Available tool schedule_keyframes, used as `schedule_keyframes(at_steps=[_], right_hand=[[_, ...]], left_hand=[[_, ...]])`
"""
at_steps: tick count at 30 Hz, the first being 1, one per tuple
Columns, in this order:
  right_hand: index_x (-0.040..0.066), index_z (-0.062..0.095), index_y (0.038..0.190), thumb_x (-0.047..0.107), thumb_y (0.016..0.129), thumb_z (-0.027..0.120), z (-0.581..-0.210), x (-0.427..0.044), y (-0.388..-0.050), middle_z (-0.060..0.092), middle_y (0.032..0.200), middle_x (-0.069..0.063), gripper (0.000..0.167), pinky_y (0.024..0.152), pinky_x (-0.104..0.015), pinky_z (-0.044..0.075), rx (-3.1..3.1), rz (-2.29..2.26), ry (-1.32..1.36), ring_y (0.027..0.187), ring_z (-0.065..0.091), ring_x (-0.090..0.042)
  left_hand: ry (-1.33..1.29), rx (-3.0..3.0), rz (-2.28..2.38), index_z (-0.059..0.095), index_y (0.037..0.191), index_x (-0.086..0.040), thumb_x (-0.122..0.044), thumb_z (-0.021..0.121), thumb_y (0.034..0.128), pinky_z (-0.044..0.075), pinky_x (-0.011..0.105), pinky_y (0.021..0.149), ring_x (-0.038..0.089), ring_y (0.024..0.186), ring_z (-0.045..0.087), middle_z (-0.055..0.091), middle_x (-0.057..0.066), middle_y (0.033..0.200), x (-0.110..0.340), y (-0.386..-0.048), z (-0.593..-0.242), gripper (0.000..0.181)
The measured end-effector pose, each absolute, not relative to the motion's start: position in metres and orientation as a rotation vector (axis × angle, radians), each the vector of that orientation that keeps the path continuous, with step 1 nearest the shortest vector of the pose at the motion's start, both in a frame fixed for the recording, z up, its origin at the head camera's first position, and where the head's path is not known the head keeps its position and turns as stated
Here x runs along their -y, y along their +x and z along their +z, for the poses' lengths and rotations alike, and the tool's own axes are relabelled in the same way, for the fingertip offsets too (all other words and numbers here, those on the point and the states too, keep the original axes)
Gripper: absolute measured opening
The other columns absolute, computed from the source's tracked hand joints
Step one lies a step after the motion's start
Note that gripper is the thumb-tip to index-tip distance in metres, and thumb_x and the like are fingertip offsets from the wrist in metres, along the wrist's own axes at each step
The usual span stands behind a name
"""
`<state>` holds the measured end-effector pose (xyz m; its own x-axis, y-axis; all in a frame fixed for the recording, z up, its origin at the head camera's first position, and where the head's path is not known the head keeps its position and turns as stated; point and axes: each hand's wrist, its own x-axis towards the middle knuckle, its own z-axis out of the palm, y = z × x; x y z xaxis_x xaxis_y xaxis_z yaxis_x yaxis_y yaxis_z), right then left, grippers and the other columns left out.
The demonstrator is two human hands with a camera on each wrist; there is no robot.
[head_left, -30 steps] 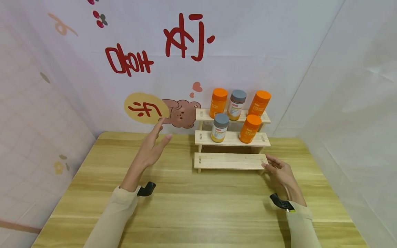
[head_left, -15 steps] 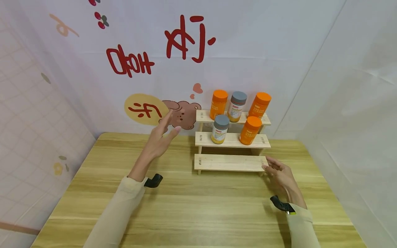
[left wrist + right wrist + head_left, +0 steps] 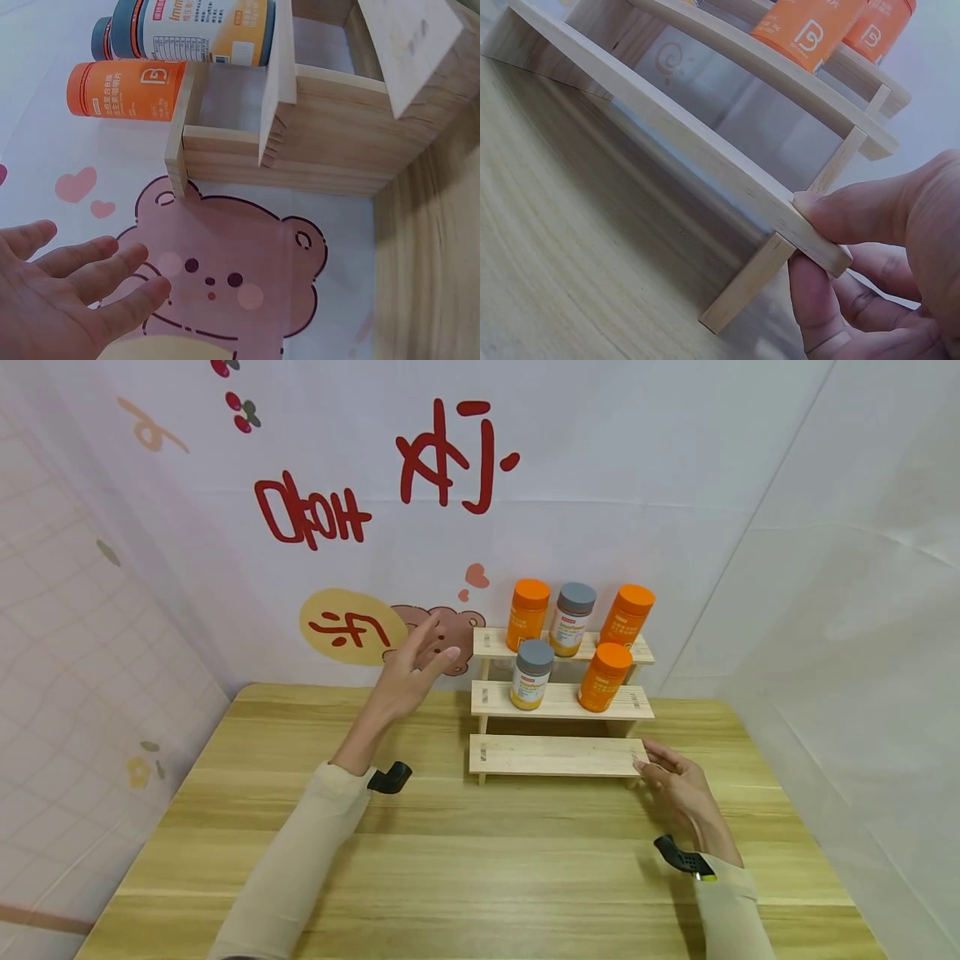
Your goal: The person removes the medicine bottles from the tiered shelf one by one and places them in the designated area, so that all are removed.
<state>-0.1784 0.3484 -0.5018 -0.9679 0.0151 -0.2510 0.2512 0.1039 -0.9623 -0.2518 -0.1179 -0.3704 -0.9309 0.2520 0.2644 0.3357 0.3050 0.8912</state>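
A three-tier wooden rack (image 3: 555,755) stands on the table near the back wall. My right hand (image 3: 686,789) pinches the right end of its lowest board, thumb on top and fingers beneath, as the right wrist view shows. On the top tier are an orange bottle (image 3: 528,617), a grey-capped bottle (image 3: 572,620) and another orange bottle (image 3: 627,617). The middle tier bears a grey-capped bottle (image 3: 532,675) at left and an orange bottle (image 3: 605,677) at right. My left hand (image 3: 401,685) hovers left of the rack, fingers spread, touching nothing.
The wood-grain table (image 3: 480,868) extends in front of the rack. Behind it hangs a white wall sheet (image 3: 615,468) printed with red characters and a bear (image 3: 217,262). More pale sheeting (image 3: 847,693) closes off the right side.
My left hand has moved to the right and a little farther back, closer to the rack. The right hand keeps its grip on the lowest board, and the bottles stay in place.
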Motion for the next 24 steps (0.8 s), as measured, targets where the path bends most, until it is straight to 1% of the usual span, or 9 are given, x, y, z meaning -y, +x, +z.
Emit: schedule_keyframes(at_steps=[3, 5, 8, 12, 14, 16, 19, 21, 24], right_hand=[[0.007, 0.029, 0.162, 0.023, 0.099, 0.071, -0.502, -0.349, -0.178, 0.038, 0.152, -0.006, 0.077, 0.090, -0.012, 0.053, -2.186, -1.970, 0.276, 0.106, 0.061, 0.009], [0.008, 0.030, 0.162, 0.024, 0.099, 0.071, -0.503, -0.349, -0.178, 0.038, 0.152, -0.005, 0.077, 0.090, -0.011, 0.053, -2.189, -1.961, 0.283, 0.106, 0.061, 0.009], [0.008, 0.031, 0.161, 0.025, 0.098, 0.072, -0.503, -0.350, -0.178, 0.045, 0.144, 0.004, 0.078, 0.091, -0.012, 0.053, -2.177, -1.973, 0.283, 0.107, 0.061, 0.009], [0.005, 0.030, 0.161, 0.022, 0.098, 0.072, -0.502, -0.350, -0.178, 0.052, 0.131, 0.013, 0.078, 0.090, -0.013, 0.054, -2.160, -2.005, 0.254, 0.106, 0.063, 0.007], [0.004, 0.029, 0.161, 0.022, 0.098, 0.072, -0.502, -0.350, -0.178, 0.052, 0.131, 0.012, 0.078, 0.090, -0.014, 0.054, -2.161, -2.007, 0.250, 0.106, 0.063, 0.006], [0.006, 0.030, 0.162, 0.024, 0.098, 0.072, -0.502, -0.350, -0.178, 0.050, 0.138, 0.006, 0.078, 0.090, -0.013, 0.053, -2.174, -1.988, 0.255, 0.107, 0.062, 0.007], [0.008, 0.029, 0.162, 0.027, 0.098, 0.072, -0.502, -0.350, -0.179, 0.041, 0.148, -0.001, 0.079, 0.092, -0.011, 0.052, -2.179, -1.959, 0.262, 0.108, 0.060, 0.009], [0.007, 0.029, 0.162, 0.025, 0.098, 0.071, -0.502, -0.350, -0.179, 0.043, 0.148, -0.001, 0.079, 0.092, -0.012, 0.052, -2.163, -1.972, 0.261, 0.109, 0.060, 0.008], [0.005, 0.027, 0.162, 0.022, 0.099, 0.070, -0.502, -0.351, -0.178, 0.049, 0.138, 0.006, 0.078, 0.092, -0.015, 0.054, -2.134, -2.007, 0.247, 0.108, 0.061, 0.006]], left_hand=[[-0.572, 2.481, -1.744, 0.021, 0.164, -0.031, -0.047, 0.059, 0.1016, 0.033, 0.051, 0.125, 0.024, 0.155, 0.034, 0.032, 0.006, 0.168, 0.113, -0.256, -0.367, 0.075], [-0.570, 2.490, -1.750, 0.022, 0.164, -0.031, -0.051, 0.059, 0.1010, 0.034, 0.051, 0.124, 0.024, 0.154, 0.035, 0.032, 0.005, 0.168, 0.110, -0.258, -0.363, 0.076], [-0.574, 2.492, -1.769, 0.024, 0.164, -0.032, -0.054, 0.059, 0.0998, 0.035, 0.054, 0.123, 0.024, 0.153, 0.037, 0.033, 0.003, 0.168, 0.105, -0.262, -0.359, 0.077], [-0.637, 2.472, -1.748, 0.026, 0.163, -0.032, -0.054, 0.058, 0.1000, 0.036, 0.055, 0.122, 0.024, 0.153, 0.037, 0.032, 0.001, 0.168, 0.099, -0.270, -0.354, 0.075], [-0.669, 2.459, -1.734, 0.027, 0.163, -0.032, -0.055, 0.058, 0.0999, 0.036, 0.055, 0.122, 0.024, 0.153, 0.038, 0.033, 0.000, 0.168, 0.096, -0.273, -0.352, 0.075], [-0.690, 2.445, -1.734, 0.027, 0.163, -0.030, -0.055, 0.059, 0.0994, 0.036, 0.056, 0.122, 0.026, 0.152, 0.040, 0.035, 0.002, 0.167, 0.094, -0.276, -0.351, 0.076], [-0.681, 2.447, -1.772, 0.027, 0.164, -0.030, -0.057, 0.059, 0.0983, 0.036, 0.054, 0.122, 0.026, 0.150, 0.042, 0.041, 0.007, 0.164, 0.091, -0.280, -0.350, 0.078], [-0.669, 2.448, -1.809, 0.028, 0.163, -0.030, -0.055, 0.060, 0.0983, 0.036, 0.053, 0.122, 0.026, 0.149, 0.043, 0.044, 0.010, 0.162, 0.089, -0.283, -0.350, 0.077], [-0.656, 2.447, -1.842, 0.029, 0.163, -0.030, -0.054, 0.059, 0.0990, 0.036, 0.052, 0.123, 0.023, 0.149, 0.044, 0.045, 0.009, 0.161, 0.084, -0.289, -0.348, 0.074]])
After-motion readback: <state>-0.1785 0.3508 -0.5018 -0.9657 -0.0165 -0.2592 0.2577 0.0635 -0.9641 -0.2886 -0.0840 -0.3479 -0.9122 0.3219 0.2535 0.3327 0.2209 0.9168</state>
